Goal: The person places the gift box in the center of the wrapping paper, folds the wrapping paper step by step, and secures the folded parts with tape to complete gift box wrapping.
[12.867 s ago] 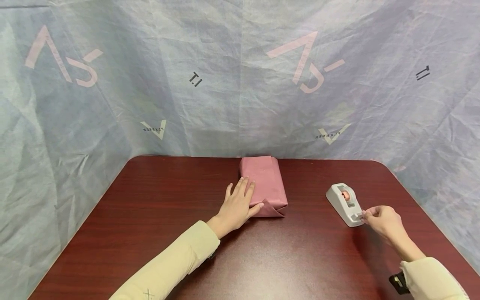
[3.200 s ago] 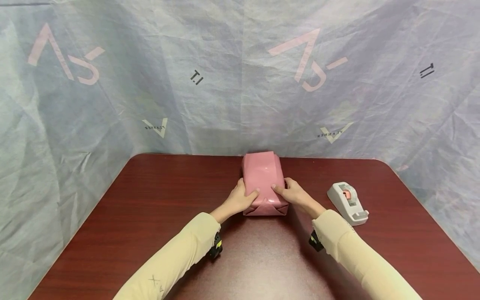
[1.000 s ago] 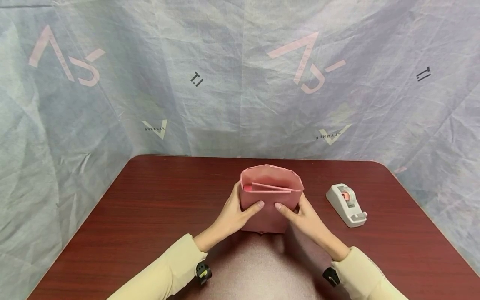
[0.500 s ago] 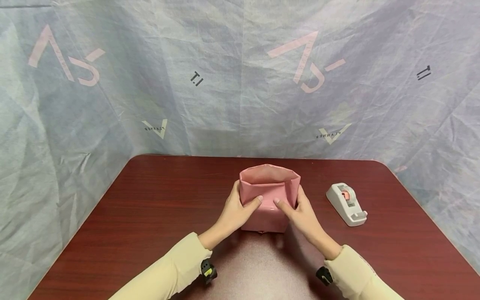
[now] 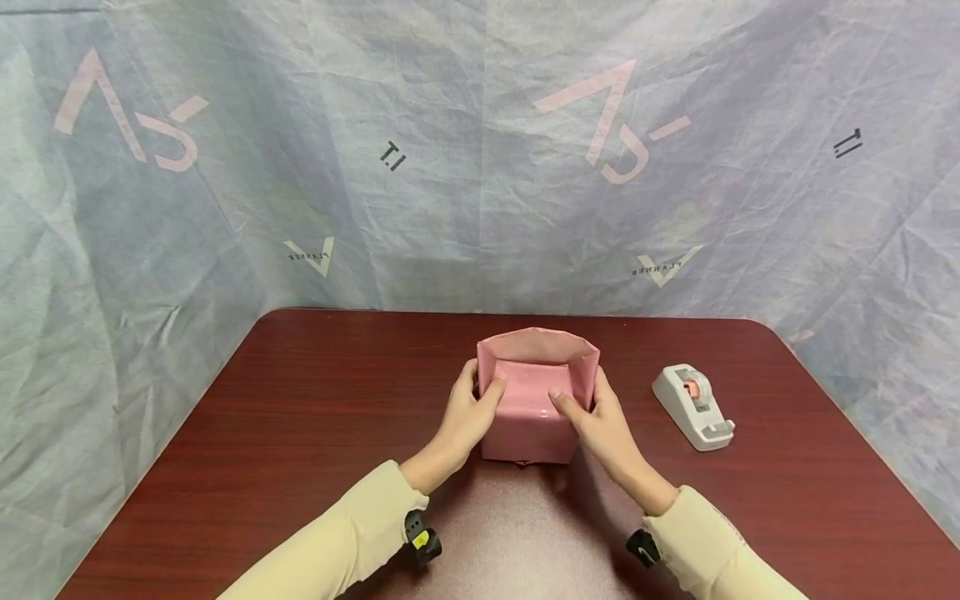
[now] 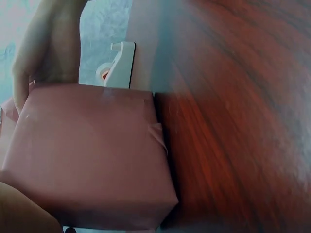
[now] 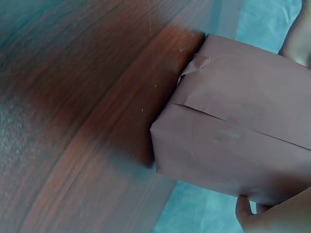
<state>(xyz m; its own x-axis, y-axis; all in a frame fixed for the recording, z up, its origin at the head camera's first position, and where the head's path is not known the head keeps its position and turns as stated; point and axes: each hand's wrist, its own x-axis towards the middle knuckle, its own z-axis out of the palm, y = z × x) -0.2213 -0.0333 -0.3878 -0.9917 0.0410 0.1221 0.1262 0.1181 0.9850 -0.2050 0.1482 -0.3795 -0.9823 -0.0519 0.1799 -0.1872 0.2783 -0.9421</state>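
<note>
In the head view a pink paper-wrapped box (image 5: 528, 437) stands upright on the table, its unclosed paper end facing up. The front flap (image 5: 528, 379) slopes inward over the top; the back and side paper still stands up. My left hand (image 5: 461, 425) grips the left side, thumb on the flap's left edge. On the right side my right hand (image 5: 611, 433) holds the box, its thumb on the flap near the right corner. A folded bit of paper (image 6: 156, 136) sticks out at the bottom edge in the left wrist view. A paper seam (image 7: 243, 127) crosses the box in the right wrist view.
A white tape dispenser (image 5: 693, 408) with a roll of tape stands to the right of the box. The dark red wooden table (image 5: 337, 383) ends at a grey printed cloth (image 5: 420, 208) hanging behind and at both sides.
Earlier the box lay flat, with my right hand at the tape dispenser. It was then stood upright with both hands. Over the last second the front flap has folded inward beneath my thumbs.
</note>
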